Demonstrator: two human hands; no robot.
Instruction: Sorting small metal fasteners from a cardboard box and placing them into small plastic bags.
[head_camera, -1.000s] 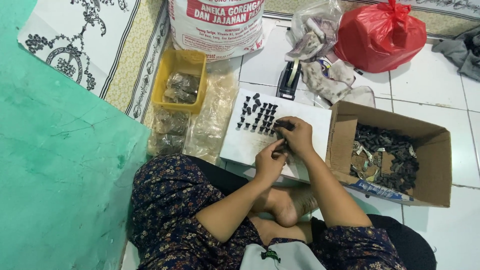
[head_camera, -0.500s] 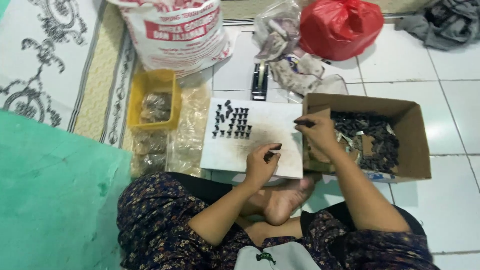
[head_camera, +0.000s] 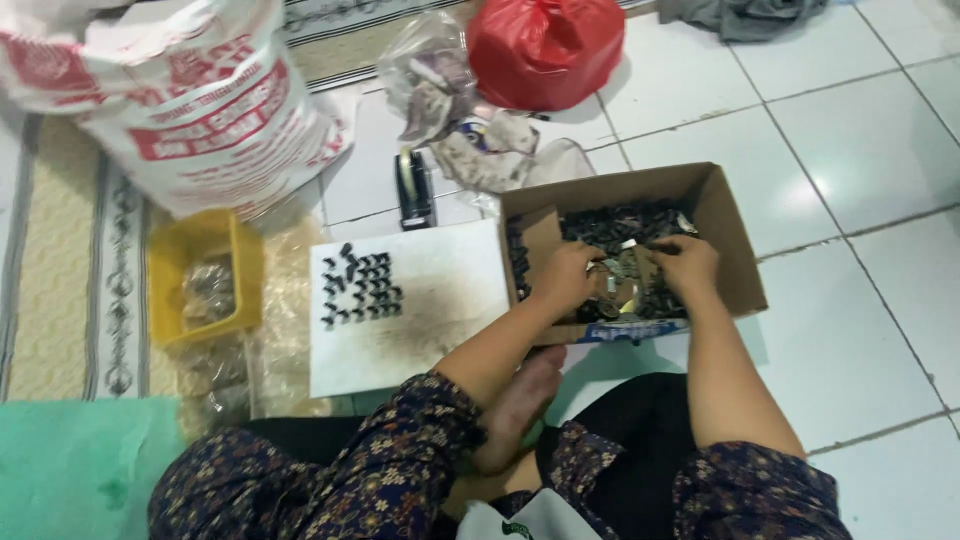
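Both hands now reach into the cardboard box (head_camera: 725, 240), which sits on the tiled floor (head_camera: 860, 340) to the right of the white board (head_camera: 440, 300). Half a second earlier the left hand held a small dark piece over the board's near edge and only the right hand was at the box; now the left hand (head_camera: 565, 280) has crossed over the box's left wall and rests among the small dark parts (head_camera: 620, 225) inside. The right hand (head_camera: 685, 268) sits just beside it, deeper toward the box's middle. The camera has also swung right, so the box lies nearer the centre of the view.

The left hand's grip looks curled down into the heap, fingers bent; whether it pinches a part cannot be told. The right hand's grip is likewise bent over the parts, its fingertips buried, so its hold cannot be told either.

Rows of dark pieces (head_camera: 360, 285) stand at the board's far left corner. A yellow tray (head_camera: 165, 265) lies left of the board, a tape dispenser (head_camera: 413, 185) beyond it, and a red plastic bag (head_camera: 545, 50) at the far edge. A printed sack (head_camera: 190, 110) is cut off at the top left. The things in the tray are too blurred to name.
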